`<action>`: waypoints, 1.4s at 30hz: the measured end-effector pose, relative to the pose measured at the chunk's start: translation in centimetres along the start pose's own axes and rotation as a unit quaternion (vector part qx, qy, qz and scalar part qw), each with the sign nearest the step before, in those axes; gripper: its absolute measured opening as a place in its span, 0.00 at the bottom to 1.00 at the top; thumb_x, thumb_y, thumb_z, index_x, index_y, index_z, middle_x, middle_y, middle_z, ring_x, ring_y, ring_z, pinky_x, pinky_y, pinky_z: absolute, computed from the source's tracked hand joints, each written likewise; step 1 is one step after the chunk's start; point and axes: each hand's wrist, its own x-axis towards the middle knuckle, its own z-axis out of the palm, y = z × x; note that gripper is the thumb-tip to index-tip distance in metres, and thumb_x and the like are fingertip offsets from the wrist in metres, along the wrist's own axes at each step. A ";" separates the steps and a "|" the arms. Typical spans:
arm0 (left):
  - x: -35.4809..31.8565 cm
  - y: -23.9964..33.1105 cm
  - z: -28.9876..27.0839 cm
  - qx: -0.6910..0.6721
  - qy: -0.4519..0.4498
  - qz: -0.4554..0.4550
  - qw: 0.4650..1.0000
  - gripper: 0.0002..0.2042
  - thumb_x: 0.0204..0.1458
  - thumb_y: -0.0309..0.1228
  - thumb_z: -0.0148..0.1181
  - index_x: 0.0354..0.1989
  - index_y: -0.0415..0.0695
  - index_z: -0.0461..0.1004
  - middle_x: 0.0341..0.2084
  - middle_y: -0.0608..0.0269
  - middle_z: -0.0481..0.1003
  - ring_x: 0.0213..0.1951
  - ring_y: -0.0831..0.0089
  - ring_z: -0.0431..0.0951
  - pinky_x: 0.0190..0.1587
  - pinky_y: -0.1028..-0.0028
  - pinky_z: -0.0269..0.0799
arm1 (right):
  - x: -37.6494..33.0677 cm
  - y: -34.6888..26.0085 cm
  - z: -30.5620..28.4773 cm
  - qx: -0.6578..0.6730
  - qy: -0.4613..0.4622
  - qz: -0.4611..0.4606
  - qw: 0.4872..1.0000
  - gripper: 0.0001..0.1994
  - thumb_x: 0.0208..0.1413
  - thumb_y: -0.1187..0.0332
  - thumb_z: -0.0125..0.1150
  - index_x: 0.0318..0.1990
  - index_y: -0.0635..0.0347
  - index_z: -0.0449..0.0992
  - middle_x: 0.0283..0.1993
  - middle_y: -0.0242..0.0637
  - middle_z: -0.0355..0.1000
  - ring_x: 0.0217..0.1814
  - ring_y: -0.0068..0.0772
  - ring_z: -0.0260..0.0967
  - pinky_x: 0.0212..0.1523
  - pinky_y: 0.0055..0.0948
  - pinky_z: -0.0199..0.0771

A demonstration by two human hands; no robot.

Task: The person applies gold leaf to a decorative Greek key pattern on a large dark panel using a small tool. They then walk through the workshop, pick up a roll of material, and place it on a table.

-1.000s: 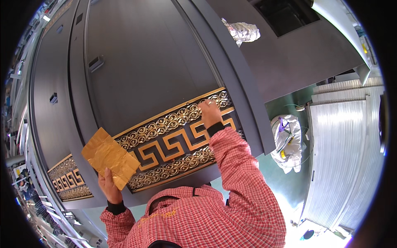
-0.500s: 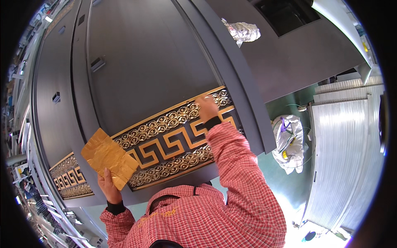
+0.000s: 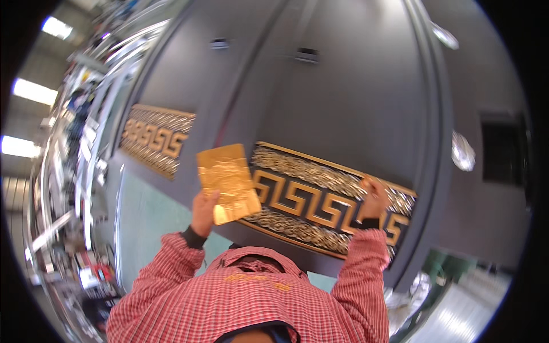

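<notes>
My left hand (image 3: 203, 211) holds up a gold foil sheet (image 3: 227, 182) by its lower edge, in front of a dark grey door panel (image 3: 354, 103). My right hand (image 3: 373, 196) presses on the gold key-pattern band (image 3: 320, 200) that runs across the panel, fingers closed as if pinching something small; I cannot tell what. Both sleeves are red checked fabric.
A second dark panel with a matching gold band (image 3: 157, 137) stands to the left. Metal racks and clutter (image 3: 74, 188) line the far left. Crumpled silver wrapping (image 3: 462, 151) shows at the right, and more lies on the teal floor (image 3: 154, 223) lower right.
The view has swung, so the panel now sits more upright. My right hand stays on the patterned band; my left hand keeps holding the gold sheet, now raised closer to the band.
</notes>
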 end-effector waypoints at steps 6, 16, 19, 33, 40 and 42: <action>-2.6 -0.6 -5.9 -0.081 0.024 -0.036 0.996 0.14 0.57 0.28 0.46 0.49 0.36 0.63 0.42 0.62 0.72 0.40 0.77 0.72 0.43 0.76 0.69 | -2.3 -6.9 0.1 0.042 -0.055 0.068 0.995 0.07 0.50 0.72 0.58 0.37 0.62 0.72 0.31 0.28 0.67 0.28 0.18 0.61 0.31 0.19 0.63; -3.9 -3.8 -23.1 -0.193 0.096 -0.018 0.976 0.13 0.57 0.30 0.47 0.49 0.37 0.64 0.41 0.63 0.72 0.39 0.77 0.73 0.42 0.75 0.70 | -12.9 -18.7 12.5 0.290 -0.153 0.160 0.931 0.10 0.52 0.71 0.57 0.41 0.63 0.68 0.35 0.30 0.69 0.31 0.18 0.66 0.30 0.15 0.67; -5.8 -4.8 -30.1 -0.198 0.163 -0.020 0.966 0.13 0.56 0.30 0.48 0.47 0.37 0.65 0.39 0.64 0.73 0.38 0.77 0.73 0.40 0.76 0.70 | -15.9 -24.6 18.5 0.287 -0.253 0.132 0.915 0.13 0.50 0.74 0.56 0.44 0.64 0.67 0.37 0.32 0.68 0.36 0.21 0.67 0.34 0.17 0.69; -12.8 -6.3 -48.3 -0.265 0.346 0.043 0.899 0.14 0.57 0.30 0.46 0.50 0.37 0.64 0.42 0.64 0.71 0.41 0.77 0.71 0.42 0.76 0.68 | -25.3 -37.8 40.1 0.010 -0.330 -0.208 0.921 0.07 0.42 0.73 0.63 0.31 0.58 0.73 0.27 0.33 0.68 0.24 0.28 0.66 0.28 0.26 0.68; -8.3 -4.7 -54.2 -0.251 0.386 0.050 0.886 0.14 0.56 0.30 0.46 0.48 0.37 0.65 0.41 0.64 0.71 0.41 0.78 0.70 0.43 0.77 0.67 | -28.2 -36.9 47.9 -0.109 -0.255 -0.308 0.910 0.04 0.44 0.71 0.59 0.28 0.50 0.74 0.27 0.40 0.70 0.28 0.44 0.68 0.29 0.39 0.69; -6.0 -3.5 -56.0 -0.229 0.378 0.045 0.896 0.14 0.57 0.29 0.46 0.49 0.36 0.64 0.40 0.65 0.70 0.40 0.79 0.69 0.43 0.77 0.65 | -29.7 -38.6 52.2 -0.069 -0.270 -0.340 0.898 0.02 0.43 0.71 0.58 0.25 0.52 0.72 0.26 0.40 0.70 0.29 0.44 0.68 0.30 0.39 0.68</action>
